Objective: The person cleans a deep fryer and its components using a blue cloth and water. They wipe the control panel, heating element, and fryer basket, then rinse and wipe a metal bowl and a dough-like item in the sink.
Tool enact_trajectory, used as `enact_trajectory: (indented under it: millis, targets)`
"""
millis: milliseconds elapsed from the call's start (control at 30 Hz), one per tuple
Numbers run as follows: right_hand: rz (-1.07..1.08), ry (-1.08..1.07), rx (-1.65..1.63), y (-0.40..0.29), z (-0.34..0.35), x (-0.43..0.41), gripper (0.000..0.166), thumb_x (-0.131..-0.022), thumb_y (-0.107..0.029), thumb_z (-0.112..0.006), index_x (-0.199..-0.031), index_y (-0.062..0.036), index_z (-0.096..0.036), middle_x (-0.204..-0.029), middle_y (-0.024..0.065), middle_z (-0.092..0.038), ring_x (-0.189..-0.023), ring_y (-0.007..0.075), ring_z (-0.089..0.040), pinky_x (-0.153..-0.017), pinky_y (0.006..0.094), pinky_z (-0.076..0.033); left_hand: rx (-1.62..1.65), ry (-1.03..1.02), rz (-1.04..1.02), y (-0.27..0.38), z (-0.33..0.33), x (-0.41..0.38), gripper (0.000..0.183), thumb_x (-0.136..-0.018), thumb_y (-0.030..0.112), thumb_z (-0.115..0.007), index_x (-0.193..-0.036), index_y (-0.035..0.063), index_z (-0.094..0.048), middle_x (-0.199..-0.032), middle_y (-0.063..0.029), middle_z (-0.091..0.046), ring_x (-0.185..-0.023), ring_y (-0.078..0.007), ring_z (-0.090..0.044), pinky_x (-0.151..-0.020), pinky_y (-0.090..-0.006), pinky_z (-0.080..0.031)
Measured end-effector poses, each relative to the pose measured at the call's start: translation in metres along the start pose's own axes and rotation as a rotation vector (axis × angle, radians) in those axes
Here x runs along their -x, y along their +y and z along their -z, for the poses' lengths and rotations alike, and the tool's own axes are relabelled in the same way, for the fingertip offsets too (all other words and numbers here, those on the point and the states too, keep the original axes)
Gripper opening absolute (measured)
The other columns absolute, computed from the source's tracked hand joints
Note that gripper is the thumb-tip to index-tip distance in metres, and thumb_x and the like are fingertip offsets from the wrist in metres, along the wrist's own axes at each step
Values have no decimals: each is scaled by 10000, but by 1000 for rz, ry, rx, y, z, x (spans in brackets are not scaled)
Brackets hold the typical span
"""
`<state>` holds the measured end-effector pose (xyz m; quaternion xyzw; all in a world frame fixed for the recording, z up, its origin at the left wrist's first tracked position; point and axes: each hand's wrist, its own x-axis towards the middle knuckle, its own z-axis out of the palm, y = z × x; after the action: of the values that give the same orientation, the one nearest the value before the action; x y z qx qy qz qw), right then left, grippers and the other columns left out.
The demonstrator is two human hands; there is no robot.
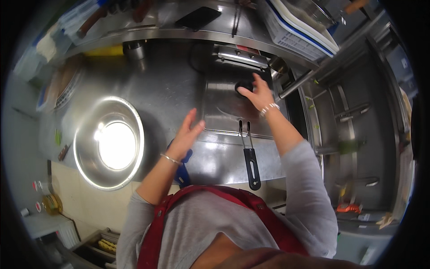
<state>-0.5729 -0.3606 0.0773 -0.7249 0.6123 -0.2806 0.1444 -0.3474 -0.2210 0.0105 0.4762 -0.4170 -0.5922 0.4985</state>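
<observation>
My right hand (259,95) is over a stainless steel fryer lid (220,95), beside its round black knob (246,85). Its thumb overlaps the knob in view while the fingers are spread; whether they touch is unclear. The black handle (251,164) of a fryer basket sticks out from under the lid's near edge on two metal rods. My left hand (188,134), holding nothing, hovers left of the lid with thumb and fingers apart. Below its wrist lies a blue item (181,173), partly hidden. A large stainless steel bowl (84,144) stands on the steel counter (158,80) at the left.
Above the counter's back runs a steel shelf (164,33) bearing a dark flat phone-like object (199,18) and white baskets (295,35). Metal cups (135,50) stand beneath it. A knife (63,152) lies left of the bowl. Sinks with faucets (356,111) are on the right.
</observation>
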Motion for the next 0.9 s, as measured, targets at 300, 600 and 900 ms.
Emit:
enact_trajectory:
  millis: [300,600,900]
  targets:
    - [-160,116,-60,76,11,104,518,-830,-340,-496,-1205,5,-400,-1216,193,-425,-1132,312,-395,-954,364,-298,-1015,111,-256,-12,79,-154,513,-831,304,-468,-1251,32,-353,-1319,-175,-313,-1229,-290,-290,-1002,-332,-254]
    - [-118,164,499,51,-13,112,460,-832,-268,-474,-1207,-13,-395,-1257,161,-375,-1166,322,-340,-936,412,-284,-896,246,-115,-16,87,-315,575,-784,285,-508,-1266,47,-305,-1297,-188,-323,-1207,-337,-297,-990,-389,-273]
    - [-93,133,511,48,-7,104,472,-805,-238,-501,-1204,-14,-387,-1229,180,-388,-1130,347,-366,-925,419,-302,-1249,387,-538,-56,99,-455,445,-813,205,-496,-1216,53,-384,-1177,-148,-479,-1073,-276,-462,-908,-360,-364]
